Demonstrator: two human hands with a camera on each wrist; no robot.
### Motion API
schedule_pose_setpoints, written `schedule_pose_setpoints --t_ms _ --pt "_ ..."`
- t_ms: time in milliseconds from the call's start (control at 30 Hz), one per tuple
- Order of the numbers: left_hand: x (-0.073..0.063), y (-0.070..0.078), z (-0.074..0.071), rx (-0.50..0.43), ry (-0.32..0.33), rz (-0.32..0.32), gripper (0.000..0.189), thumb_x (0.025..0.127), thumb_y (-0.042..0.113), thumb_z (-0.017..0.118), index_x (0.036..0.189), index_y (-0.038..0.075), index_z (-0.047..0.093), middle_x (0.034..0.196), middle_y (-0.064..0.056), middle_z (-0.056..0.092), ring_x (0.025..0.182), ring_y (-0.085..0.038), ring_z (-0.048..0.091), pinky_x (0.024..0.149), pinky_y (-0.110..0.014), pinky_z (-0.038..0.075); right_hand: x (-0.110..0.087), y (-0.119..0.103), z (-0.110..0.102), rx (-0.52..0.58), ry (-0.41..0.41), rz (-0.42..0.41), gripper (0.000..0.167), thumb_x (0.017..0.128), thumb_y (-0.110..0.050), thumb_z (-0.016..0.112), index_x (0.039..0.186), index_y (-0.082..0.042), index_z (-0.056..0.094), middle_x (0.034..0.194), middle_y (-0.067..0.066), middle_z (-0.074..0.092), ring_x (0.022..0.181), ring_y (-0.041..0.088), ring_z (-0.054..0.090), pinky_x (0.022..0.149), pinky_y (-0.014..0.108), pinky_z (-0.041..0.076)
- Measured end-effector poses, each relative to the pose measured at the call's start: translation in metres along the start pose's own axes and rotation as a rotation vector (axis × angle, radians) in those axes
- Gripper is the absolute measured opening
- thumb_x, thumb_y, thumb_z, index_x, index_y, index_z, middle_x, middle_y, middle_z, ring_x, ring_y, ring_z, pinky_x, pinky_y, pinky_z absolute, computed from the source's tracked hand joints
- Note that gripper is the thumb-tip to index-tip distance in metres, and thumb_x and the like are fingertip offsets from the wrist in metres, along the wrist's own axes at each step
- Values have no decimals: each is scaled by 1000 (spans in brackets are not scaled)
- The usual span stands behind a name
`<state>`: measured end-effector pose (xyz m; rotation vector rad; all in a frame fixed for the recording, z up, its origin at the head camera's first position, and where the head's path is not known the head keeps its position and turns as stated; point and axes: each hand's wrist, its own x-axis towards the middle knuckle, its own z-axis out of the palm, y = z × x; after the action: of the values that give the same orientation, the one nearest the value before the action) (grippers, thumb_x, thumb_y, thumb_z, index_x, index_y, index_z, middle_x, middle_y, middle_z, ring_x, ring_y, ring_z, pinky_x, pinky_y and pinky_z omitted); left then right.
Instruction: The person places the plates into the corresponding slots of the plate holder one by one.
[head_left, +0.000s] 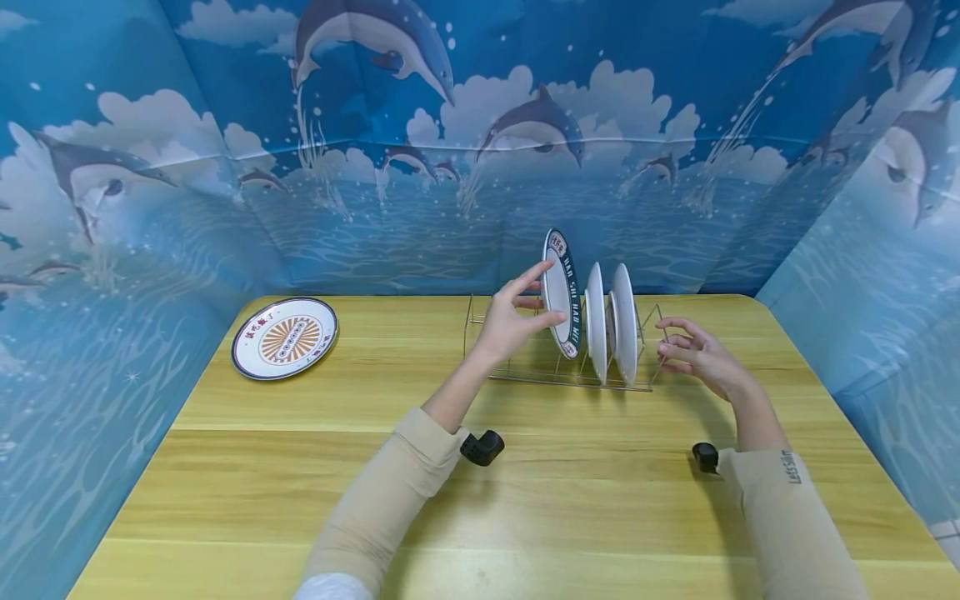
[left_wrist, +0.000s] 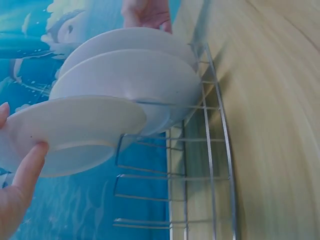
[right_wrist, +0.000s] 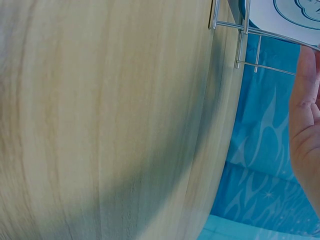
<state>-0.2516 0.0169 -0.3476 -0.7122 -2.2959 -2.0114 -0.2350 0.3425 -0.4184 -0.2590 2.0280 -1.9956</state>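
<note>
My left hand pinches a white plate with a dark lettered rim between thumb and fingers. That plate stands tilted above the left part of a wire dish rack; whether its lower edge touches the wires I cannot tell. Two more plates, one white and one beside it, stand upright in the rack's right part. At the right end of the rack, my right hand holds the end wire with curled fingers. From the left wrist, the held plate's pale underside shows, with the thumb against it.
Another plate, with an orange sunburst pattern, lies flat on the wooden table at the back left. Behind the table hangs a blue dolphin-print cloth, close to the rack.
</note>
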Motion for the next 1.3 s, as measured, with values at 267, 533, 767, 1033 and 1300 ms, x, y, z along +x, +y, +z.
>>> schedule_pose_setpoints --t_ms 267,533,767,1033,1300 --pt "3 -3 19 66 11 -8 65 76 17 75 134 26 47 113 -8 49 91 -19 59 67 -23 54 0 0 -2 1 -12 -2 30 94 -6 50 120 -18 43 85 -2 58 80 11 59 76 29 54" --pt "3 -18 34 113 6 -21 65 75 18 76 133 27 48 112 -7 47 83 -15 56 59 -19 49 1 -1 -1 -15 -10 -3 31 94 -6 50 122 -16 41 85 -2 58 81 10 59 76 28 54" --pt "1 -30 42 137 30 -27 66 73 17 77 132 30 50 119 -11 48 89 -20 58 62 -18 50 1 -2 0 -32 2 14 30 94 -7 50 119 -20 43 86 -2 59 81 9 59 75 27 54" --pt "-4 -39 48 157 27 -34 67 73 20 77 132 33 49 113 -12 48 88 -16 54 58 -19 51 0 -1 0 -50 7 30 30 93 -9 52 120 -20 42 87 -3 58 83 12 59 76 27 53" --pt "-8 -42 50 126 20 -4 67 75 17 75 134 30 47 109 -8 45 94 -27 55 65 -19 51 -1 -2 1 -48 12 31 35 93 -10 52 125 -13 38 87 -3 58 83 12 59 76 28 54"
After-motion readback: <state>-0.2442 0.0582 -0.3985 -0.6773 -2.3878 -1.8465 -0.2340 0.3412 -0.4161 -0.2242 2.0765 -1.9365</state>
